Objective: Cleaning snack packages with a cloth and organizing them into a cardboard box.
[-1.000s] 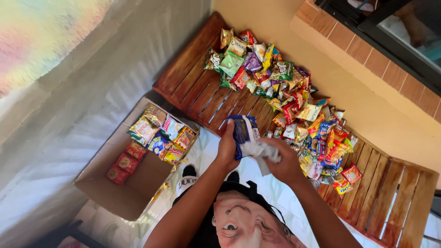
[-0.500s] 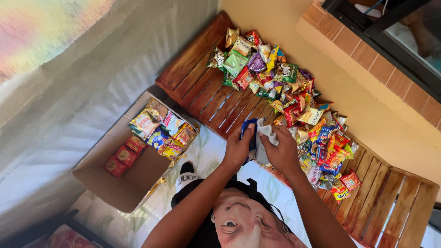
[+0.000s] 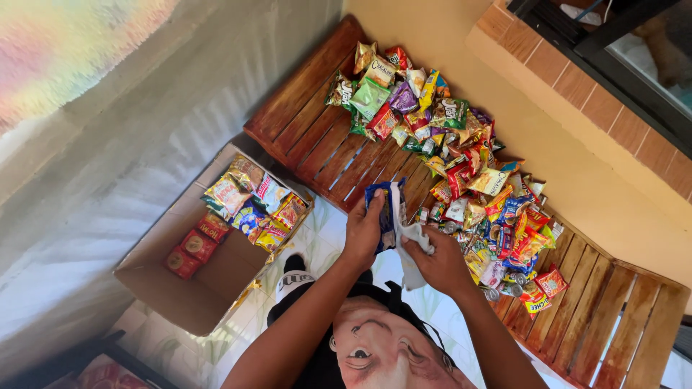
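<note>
Left hand: fingers closed round a blue snack packet; packet held upright, pinched along its left edge, thumb side toward the body.
Right hand: clenched on a white cloth; cloth bunched between fingers and palm, loose end hanging below the fist.
Packet relative to grip: sticking up above the left fingers; right side of the packet touching the cloth; both held over the near edge of the bench, between the two hands.
Wooden bench: slatted, reddish brown; heap of mixed snack packets spread along it, small tins among them.
Cardboard box: open, on the tiled floor left of the hands; more packets stacked at its far end.
</note>
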